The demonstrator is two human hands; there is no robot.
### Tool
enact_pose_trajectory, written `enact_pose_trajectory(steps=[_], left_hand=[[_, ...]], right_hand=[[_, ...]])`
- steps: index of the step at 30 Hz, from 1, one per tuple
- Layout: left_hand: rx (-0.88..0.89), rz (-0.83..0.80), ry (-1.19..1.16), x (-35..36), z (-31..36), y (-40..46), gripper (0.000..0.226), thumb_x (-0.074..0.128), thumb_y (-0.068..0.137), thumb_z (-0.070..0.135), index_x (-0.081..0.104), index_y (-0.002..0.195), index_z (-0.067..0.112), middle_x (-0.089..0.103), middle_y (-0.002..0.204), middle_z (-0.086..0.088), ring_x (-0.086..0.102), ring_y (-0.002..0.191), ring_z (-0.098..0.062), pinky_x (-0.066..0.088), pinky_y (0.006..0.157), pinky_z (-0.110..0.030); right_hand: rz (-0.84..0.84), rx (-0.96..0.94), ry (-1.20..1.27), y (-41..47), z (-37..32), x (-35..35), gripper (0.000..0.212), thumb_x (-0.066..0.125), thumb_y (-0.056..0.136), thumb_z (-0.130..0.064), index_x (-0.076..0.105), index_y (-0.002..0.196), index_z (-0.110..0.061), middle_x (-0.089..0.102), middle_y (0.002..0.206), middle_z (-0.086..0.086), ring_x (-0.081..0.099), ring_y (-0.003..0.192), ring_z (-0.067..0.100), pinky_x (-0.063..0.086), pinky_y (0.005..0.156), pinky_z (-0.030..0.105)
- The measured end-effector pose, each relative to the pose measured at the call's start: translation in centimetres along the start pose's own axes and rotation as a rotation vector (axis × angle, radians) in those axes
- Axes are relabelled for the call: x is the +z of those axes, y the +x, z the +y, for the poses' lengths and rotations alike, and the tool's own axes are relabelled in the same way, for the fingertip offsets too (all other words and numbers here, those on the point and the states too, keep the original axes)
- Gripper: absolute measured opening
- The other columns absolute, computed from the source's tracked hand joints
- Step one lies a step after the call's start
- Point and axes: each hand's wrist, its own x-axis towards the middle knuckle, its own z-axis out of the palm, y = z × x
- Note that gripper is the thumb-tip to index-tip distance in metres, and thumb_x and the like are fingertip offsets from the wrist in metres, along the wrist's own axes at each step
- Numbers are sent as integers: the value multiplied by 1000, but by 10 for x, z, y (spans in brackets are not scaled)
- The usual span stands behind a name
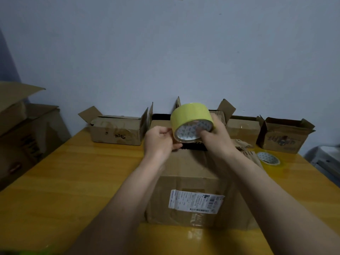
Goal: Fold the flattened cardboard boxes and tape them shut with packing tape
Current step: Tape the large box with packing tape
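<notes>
- Currently right hand (214, 137) fingers grip the yellow packing tape roll (191, 121); left hand (161, 139) fingers pinch at its edge.
- Folded cardboard box (185, 183) awaits taping; open boxes (117, 129) behind.

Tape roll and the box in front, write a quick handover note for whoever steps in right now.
Right hand grips the yellow tape roll above the big box.
Left hand pinches at the roll's edge, likely finding the tape end.
Done: the box stands folded on the table; no tape visible on it yet.
Left: pull tape, seal the top seam. The open small boxes at the back also need taping. Spare roll lies to the right.
</notes>
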Motion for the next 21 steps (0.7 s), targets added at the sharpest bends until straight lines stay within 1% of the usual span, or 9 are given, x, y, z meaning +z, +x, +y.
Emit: enact_pose_trajectory(steps=[2, 4, 7, 9, 11, 13, 15, 17, 21], left_hand=[[18, 72, 44, -24, 8, 5, 10, 55, 96, 3, 64, 93, 3, 69, 83, -10, 67, 59, -12, 59, 70, -31], [0, 130, 41, -51, 15, 11, 16, 55, 94, -1, 63, 82, 6, 68, 84, -11, 65, 63, -12, 58, 72, -28], [-74, 98, 39, -74, 14, 15, 19, 52, 94, -3, 62, 79, 3, 64, 80, -12, 61, 65, -13, 58, 68, -25], [-85, 101, 79, -78, 6, 18, 17, 55, 94, 2, 63, 79, 4, 64, 75, -9, 61, 65, -12, 58, 67, -24], [-67, 136, 111, -81, 0, 22, 18, 62, 93, 11, 64, 76, 6, 66, 74, -7, 64, 70, -15, 58, 72, -28], [-74, 152, 104, -84, -5, 26, 19, 64, 92, 12, 63, 74, 6, 65, 72, -7, 66, 70, -17, 58, 76, -33], [-121, 117, 86, -85, -9, 28, 18, 60, 94, 11, 62, 77, 5, 64, 71, -7, 66, 67, -16, 59, 78, -36], [-161, 81, 94, -84, -13, 29, 20, 57, 96, 10, 60, 77, 4, 61, 71, -7, 63, 62, -14, 59, 78, -36], [-205, 68, 125, -84, -24, 33, 25, 54, 98, 11, 56, 74, 4, 51, 67, -6, 55, 53, -10, 60, 69, -31]], right_hand=[[2, 17, -55, 3, -2, -2, 40, 40, 89, 9, 47, 112, -23, 57, 105, 1, 56, 104, 19, 50, 94, 43], [4, 47, -166, 6, 0, -4, 42, 36, 86, 10, 47, 115, -19, 56, 110, 6, 54, 106, 23, 49, 94, 47], [16, 82, -281, 8, 1, 3, 29, 40, 92, 1, 52, 112, -17, 58, 107, 5, 55, 102, 23, 50, 90, 44], [39, 86, -295, 12, -1, 12, 18, 41, 95, -5, 55, 100, -17, 60, 98, 4, 56, 93, 22, 50, 82, 40], [24, 83, -335, 16, -1, 19, 15, 41, 96, -9, 54, 93, -14, 58, 89, 2, 53, 83, 20, 44, 69, 34], [4, 84, -385, 19, -1, 25, 16, 40, 96, -11, 55, 97, -6, 57, 88, 5, 49, 78, 20, 38, 62, 33], [-3, 86, -429, 21, -2, 27, 18, 39, 95, -10, 55, 98, -3, 55, 84, 7, 47, 74, 21, 35, 59, 33], [-7, 81, -458, 22, -4, 29, 16, 39, 93, -7, 54, 93, -1, 54, 80, 7, 46, 71, 22, 34, 57, 33], [-28, 67, -530, 14, -2, 33, 13, 39, 92, -5, 52, 91, -5, 57, 90, 9, 52, 82, 25, 41, 65, 37]])
